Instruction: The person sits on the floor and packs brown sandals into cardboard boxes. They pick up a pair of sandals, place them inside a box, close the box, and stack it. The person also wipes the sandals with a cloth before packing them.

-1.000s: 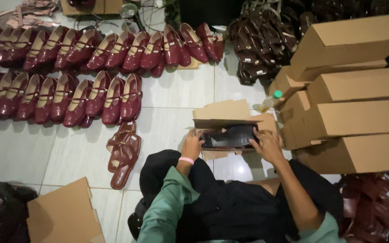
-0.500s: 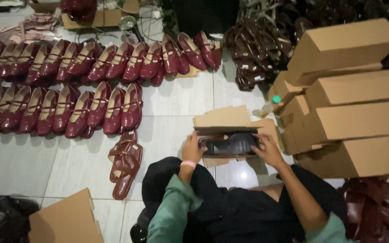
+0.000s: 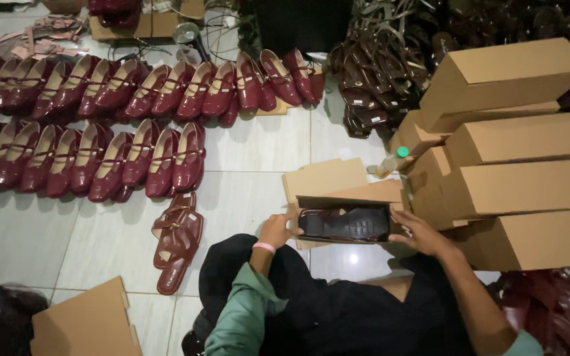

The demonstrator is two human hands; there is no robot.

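An open cardboard shoe box (image 3: 338, 198) lies on the tiled floor in front of my knees, lid flap folded back. Inside it rests a dark red shoe (image 3: 344, 224) with its black sole up. My left hand (image 3: 278, 231) grips the box's left end, a pink band on the wrist. My right hand (image 3: 420, 234) holds the box's right end.
Two rows of dark red strapped shoes (image 3: 100, 158) cover the floor at left, with one loose pair (image 3: 178, 240) nearer me. Stacked closed cardboard boxes (image 3: 516, 165) rise at right. A heap of brown sandals (image 3: 371, 72) lies behind. Flat cardboard (image 3: 87, 323) sits bottom left.
The view has shifted slightly downward. Both hands stay on the ends of the box with the shoe in it; little else has moved.
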